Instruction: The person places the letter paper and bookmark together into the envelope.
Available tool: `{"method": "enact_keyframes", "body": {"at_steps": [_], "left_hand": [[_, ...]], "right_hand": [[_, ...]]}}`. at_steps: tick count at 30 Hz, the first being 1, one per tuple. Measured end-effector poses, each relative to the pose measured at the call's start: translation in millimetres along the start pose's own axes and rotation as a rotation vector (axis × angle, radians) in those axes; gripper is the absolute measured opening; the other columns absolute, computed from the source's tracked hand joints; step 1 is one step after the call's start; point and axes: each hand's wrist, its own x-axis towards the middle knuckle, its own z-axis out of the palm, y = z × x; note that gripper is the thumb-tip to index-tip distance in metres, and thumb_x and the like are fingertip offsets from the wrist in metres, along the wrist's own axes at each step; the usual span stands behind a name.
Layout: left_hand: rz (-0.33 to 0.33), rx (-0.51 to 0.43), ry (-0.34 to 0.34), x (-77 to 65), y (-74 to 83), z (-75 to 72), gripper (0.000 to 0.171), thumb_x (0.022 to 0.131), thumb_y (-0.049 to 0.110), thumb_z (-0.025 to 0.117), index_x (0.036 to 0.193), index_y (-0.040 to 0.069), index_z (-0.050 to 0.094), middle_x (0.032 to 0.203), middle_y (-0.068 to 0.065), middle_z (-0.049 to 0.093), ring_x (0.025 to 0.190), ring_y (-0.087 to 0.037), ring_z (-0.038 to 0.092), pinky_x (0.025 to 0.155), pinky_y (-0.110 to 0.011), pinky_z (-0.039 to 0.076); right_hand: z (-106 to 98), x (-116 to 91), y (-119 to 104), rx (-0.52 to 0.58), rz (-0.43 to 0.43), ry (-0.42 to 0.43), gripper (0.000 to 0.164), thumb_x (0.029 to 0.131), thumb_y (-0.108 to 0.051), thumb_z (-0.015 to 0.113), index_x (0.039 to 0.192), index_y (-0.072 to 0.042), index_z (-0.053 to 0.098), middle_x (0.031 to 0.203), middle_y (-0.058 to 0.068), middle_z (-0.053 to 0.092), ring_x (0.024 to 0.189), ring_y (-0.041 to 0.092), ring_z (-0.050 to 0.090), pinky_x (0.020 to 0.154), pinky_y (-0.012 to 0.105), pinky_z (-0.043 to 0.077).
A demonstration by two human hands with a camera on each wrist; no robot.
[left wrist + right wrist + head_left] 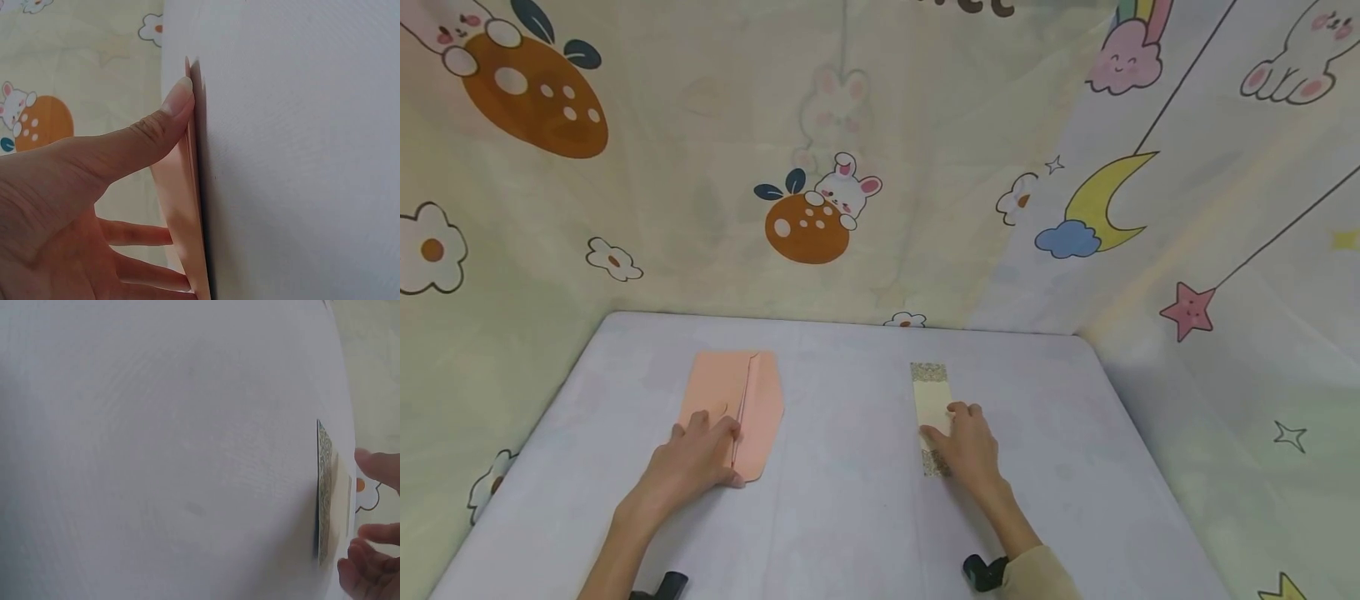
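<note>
A pink paper envelope with a tapered flap on its right side lies at the left of the table. My left hand rests on its near part, fingers spread over the paper. In the left wrist view, the left thumb touches the envelope's edge, with the other fingers stretched against its face. Toward the right lies a narrow cream card with a patterned gold-grey band at each end. My right hand is over its right side, thumb and fingers apart; in the right wrist view, fingertips show beyond the card.
A white cloth covers the table, whose far corners are rounded. Behind and beside it hangs a printed curtain with rabbits, flowers and stars. Dark straps or devices sit at both wrists.
</note>
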Motion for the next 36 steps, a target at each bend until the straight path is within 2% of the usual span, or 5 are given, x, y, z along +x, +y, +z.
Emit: {"method": "enact_keyframes", "body": {"at_steps": [10, 16, 27, 31, 36], "left_hand": [[0.017, -0.020, 0.000, -2.6, -2.1, -1.2, 0.072, 0.065, 0.045, 0.094, 0.123, 0.016, 0.062, 0.126, -0.027, 0.051, 0.091, -0.039, 0.051, 0.059, -0.047, 0.046], [0.017, -0.033, 0.001, -3.9, -2.7, -2.3, 0.070, 0.066, 0.045, 0.093, 0.122, 0.016, 0.062, 0.126, -0.027, 0.050, 0.090, -0.038, 0.050, 0.059, -0.046, 0.045], [0.013, -0.024, -0.012, -3.2, -1.0, -1.2, 0.065, 0.065, 0.044, 0.094, 0.115, 0.019, 0.061, 0.122, -0.025, 0.050, 0.087, -0.038, 0.050, 0.058, -0.044, 0.045], [0.022, -0.016, 0.002, -3.0, -1.1, -1.0, 0.065, 0.065, 0.043, 0.094, 0.115, 0.018, 0.061, 0.122, -0.026, 0.051, 0.086, -0.038, 0.049, 0.057, -0.043, 0.044], [0.022, -0.012, 0.002, -2.3, -0.9, -0.7, 0.064, 0.065, 0.042, 0.094, 0.115, 0.019, 0.061, 0.121, -0.025, 0.051, 0.086, -0.037, 0.049, 0.057, -0.042, 0.044]], "right_hand": [[-0.5, -1.7, 0.1, -0.125, 0.066, -0.088, 0.070, 0.077, -0.053, 0.087, 0.099, 0.007, 0.058, 0.086, 0.016, 0.050, 0.068, 0.023, 0.049, 0.050, 0.036, 0.042], [0.1, 2.0, -0.8, -0.118, 0.073, -0.113, 0.072, 0.077, -0.050, 0.087, 0.104, 0.010, 0.058, 0.091, 0.019, 0.051, 0.068, 0.024, 0.052, 0.052, 0.038, 0.045], [-5.8, 3.5, 0.2, -0.047, 0.089, -0.148, 0.091, 0.077, -0.043, 0.089, 0.135, 0.015, 0.049, 0.115, 0.032, 0.056, 0.088, 0.036, 0.064, 0.068, 0.051, 0.056], [-6.3, 5.3, 4.0, 0.008, 0.099, -0.139, 0.082, 0.082, -0.036, 0.086, 0.137, 0.014, 0.050, 0.120, 0.031, 0.061, 0.103, 0.042, 0.065, 0.078, 0.055, 0.055], [-10.7, 7.4, 11.8, 0.186, 0.126, -0.116, 0.061, 0.088, -0.022, 0.079, 0.134, 0.011, 0.056, 0.106, 0.021, 0.068, 0.087, 0.029, 0.066, 0.067, 0.043, 0.054]]}}
